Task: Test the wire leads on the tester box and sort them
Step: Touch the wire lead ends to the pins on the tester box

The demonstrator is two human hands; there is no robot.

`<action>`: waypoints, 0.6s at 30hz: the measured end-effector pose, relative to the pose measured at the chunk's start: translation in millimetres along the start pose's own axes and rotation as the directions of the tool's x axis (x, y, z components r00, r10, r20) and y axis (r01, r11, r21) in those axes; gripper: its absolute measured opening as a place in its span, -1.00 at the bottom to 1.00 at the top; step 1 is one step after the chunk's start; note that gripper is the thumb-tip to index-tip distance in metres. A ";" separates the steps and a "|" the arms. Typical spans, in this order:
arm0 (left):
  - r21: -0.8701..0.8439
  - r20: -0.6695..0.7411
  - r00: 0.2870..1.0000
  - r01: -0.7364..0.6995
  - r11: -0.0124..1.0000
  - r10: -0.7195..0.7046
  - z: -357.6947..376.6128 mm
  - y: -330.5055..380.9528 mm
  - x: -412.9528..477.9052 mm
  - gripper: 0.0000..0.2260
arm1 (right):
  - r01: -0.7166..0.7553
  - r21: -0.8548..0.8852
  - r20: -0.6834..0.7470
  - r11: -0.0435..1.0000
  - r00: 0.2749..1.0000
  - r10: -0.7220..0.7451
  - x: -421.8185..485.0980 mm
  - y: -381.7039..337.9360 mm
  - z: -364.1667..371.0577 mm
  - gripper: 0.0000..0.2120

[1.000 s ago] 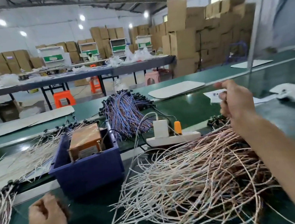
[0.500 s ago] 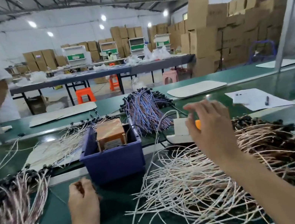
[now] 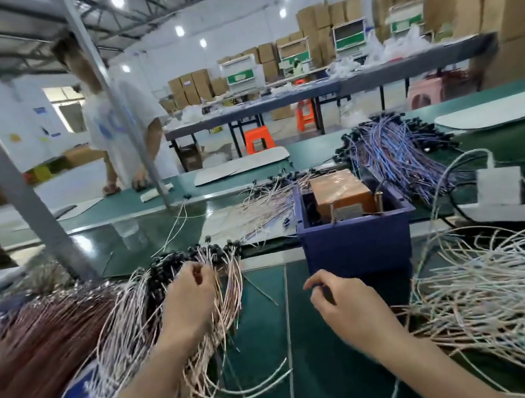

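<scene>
Step in hand, by the look of it: the sorting end of a cycle. The left hand [image 3: 188, 294] lies on the left pile [image 3: 130, 328] of wire leads, fingers curled in & thumb closed against them on the black-capped ends near the pile's top, prob. setting a lead among the sorted ones. The right hand [image 3: 341, 303] hovers low over the worktop [image 3: 271, 301], just in front of the tester box [image 3: 355, 242], w/ fingers curled & thumb tip against forefinger. Something small & dark sits at the tips; can't tell if it's a lead's end or shadow.

The tester box is the blue bin w/ an orange unit [image 3: 340, 194] inside and two upright pins [image 3: 380, 201] at its near edge, standing btwn the two piles. Untested stock is likely the loose right pile [image 3: 513, 295], right of the box.

Next move calls for: left hand lets go cleanly w/o dragging neighbours along; right hand singles out one lead from the tangle, since the strands cross a lot, then both ends go to the pins. Fine pinch needed, thin wire.
</scene>
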State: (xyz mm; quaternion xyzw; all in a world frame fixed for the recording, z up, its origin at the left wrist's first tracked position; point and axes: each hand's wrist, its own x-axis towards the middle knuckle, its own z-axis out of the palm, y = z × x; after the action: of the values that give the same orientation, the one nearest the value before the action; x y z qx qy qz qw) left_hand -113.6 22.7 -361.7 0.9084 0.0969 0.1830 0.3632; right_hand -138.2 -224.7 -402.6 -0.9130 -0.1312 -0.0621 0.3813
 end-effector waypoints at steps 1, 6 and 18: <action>0.073 -0.012 1.000 -0.010 0.997 0.011 -3.3 -3.0 6.7 -0.84 | -0.038 0.042 0.027 0.998 0.999 0.037 1.1 2.3 2.7 -0.83; 0.346 0.038 0.997 -0.081 0.935 0.072 8.8 -1.7 40.4 -0.78 | -0.115 0.217 0.027 0.969 0.993 0.112 2.4 6.8 5.8 -0.79; 0.521 0.021 0.987 0.127 0.844 -0.161 51.7 9.5 60.3 -0.80 | -0.179 0.446 0.036 0.877 0.983 0.182 2.6 7.9 -0.2 -0.75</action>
State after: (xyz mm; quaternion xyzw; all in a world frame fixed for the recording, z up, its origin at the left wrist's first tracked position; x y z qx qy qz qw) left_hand -37.3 2.2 -373.9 0.9681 0.1988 0.0933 0.1208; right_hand -133.4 -229.7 -407.3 -0.8087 -0.0549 0.0022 0.5856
